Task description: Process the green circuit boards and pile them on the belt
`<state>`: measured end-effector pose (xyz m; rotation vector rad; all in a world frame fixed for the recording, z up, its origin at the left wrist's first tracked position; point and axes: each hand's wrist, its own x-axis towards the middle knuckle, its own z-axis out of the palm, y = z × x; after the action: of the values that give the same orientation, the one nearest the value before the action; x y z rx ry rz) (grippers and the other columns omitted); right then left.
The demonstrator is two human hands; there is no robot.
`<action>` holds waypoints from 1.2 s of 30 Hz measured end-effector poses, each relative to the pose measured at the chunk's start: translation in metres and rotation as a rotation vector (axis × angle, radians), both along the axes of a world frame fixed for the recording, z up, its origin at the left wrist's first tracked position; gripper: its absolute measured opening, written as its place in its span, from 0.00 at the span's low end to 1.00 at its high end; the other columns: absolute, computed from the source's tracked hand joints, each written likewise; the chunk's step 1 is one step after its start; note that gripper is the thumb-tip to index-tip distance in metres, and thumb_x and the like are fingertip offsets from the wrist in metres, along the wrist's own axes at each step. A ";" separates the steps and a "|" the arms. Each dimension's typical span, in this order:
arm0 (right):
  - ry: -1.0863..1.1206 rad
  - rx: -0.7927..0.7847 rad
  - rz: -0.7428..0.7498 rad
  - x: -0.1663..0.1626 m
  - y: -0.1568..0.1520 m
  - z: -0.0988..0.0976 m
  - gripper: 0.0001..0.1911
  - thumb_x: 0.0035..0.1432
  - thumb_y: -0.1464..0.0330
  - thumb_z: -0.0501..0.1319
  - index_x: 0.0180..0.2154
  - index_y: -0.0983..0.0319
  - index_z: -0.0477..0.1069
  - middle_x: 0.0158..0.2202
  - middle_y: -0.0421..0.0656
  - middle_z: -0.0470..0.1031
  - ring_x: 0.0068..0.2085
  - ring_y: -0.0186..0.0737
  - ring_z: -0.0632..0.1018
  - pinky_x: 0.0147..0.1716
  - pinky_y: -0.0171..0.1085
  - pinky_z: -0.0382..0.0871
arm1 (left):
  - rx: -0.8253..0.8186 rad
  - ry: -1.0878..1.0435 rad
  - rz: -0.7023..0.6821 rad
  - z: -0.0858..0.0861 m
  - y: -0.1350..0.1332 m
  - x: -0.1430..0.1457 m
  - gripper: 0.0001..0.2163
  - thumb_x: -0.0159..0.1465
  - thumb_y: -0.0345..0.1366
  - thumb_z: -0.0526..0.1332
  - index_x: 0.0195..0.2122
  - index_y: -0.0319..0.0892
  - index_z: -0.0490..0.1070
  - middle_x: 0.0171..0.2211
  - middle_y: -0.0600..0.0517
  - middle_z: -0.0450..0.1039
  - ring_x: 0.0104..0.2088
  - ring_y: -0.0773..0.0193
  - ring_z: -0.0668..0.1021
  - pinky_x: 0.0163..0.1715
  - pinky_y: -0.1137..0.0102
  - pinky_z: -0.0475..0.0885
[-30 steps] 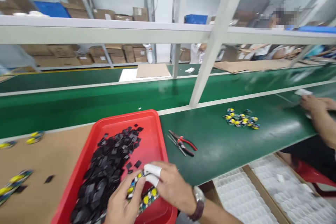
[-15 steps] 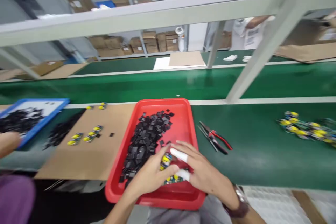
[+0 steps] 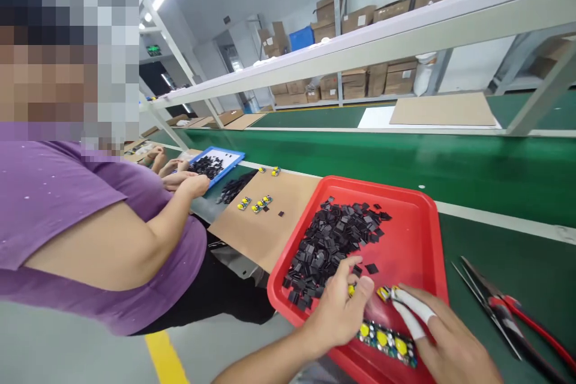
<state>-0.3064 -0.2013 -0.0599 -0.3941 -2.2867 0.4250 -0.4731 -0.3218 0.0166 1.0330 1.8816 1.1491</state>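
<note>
Over the near part of the red tray (image 3: 416, 234), my left hand (image 3: 337, 312) curls its thumb and fingers around a small circuit board with a yellow part (image 3: 351, 291). To its right, my right hand (image 3: 450, 330), with white finger covers on two fingers, pinches another small circuit board with a yellow part (image 3: 384, 293). A strip of joined circuit boards (image 3: 382, 339) with yellow round parts lies below and between my hands. Many thin black square pieces (image 3: 335, 240) are heaped in the tray's left half, and a loose one (image 3: 371, 268) lies just beyond my fingers.
Long-nose pliers (image 3: 499, 306) and tweezers (image 3: 481, 306) lie right of the tray. Cardboard (image 3: 252, 234) at left carries several small boards (image 3: 262, 204). A co-worker in a purple top (image 3: 112, 216) works beside a blue-rimmed tray (image 3: 231, 162). A shelf beam (image 3: 382, 42) crosses above.
My view has swung left, bringing the co-worker into sight. My hands, close together around the boards before, are now further apart, with the strip showing between them.
</note>
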 end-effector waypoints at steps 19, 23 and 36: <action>0.127 -0.243 0.136 -0.018 -0.001 0.040 0.22 0.68 0.77 0.61 0.61 0.59 0.70 0.57 0.50 0.79 0.61 0.47 0.77 0.63 0.54 0.73 | -0.012 -0.202 -0.027 0.007 0.027 0.007 0.34 0.73 0.60 0.46 0.71 0.43 0.58 0.68 0.40 0.66 0.67 0.49 0.69 0.67 0.53 0.63; -0.158 -0.329 0.164 0.003 0.016 0.044 0.23 0.71 0.70 0.58 0.65 0.58 0.65 0.64 0.51 0.72 0.66 0.50 0.71 0.64 0.57 0.70 | -0.062 -0.062 -0.293 0.013 0.004 -0.019 0.28 0.76 0.49 0.51 0.74 0.51 0.49 0.72 0.45 0.59 0.67 0.55 0.70 0.66 0.55 0.67; -0.592 -0.202 0.207 -0.034 0.020 0.048 0.21 0.70 0.67 0.60 0.62 0.60 0.71 0.64 0.51 0.72 0.64 0.54 0.72 0.63 0.56 0.67 | -0.109 0.872 -0.647 -0.006 -0.006 -0.037 0.08 0.66 0.38 0.68 0.43 0.41 0.76 0.41 0.47 0.77 0.43 0.50 0.78 0.45 0.53 0.78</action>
<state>-0.3406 -0.1809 -0.0122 -0.4257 -2.8850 0.7236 -0.5105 -0.3277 0.0110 2.0921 1.9045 0.1990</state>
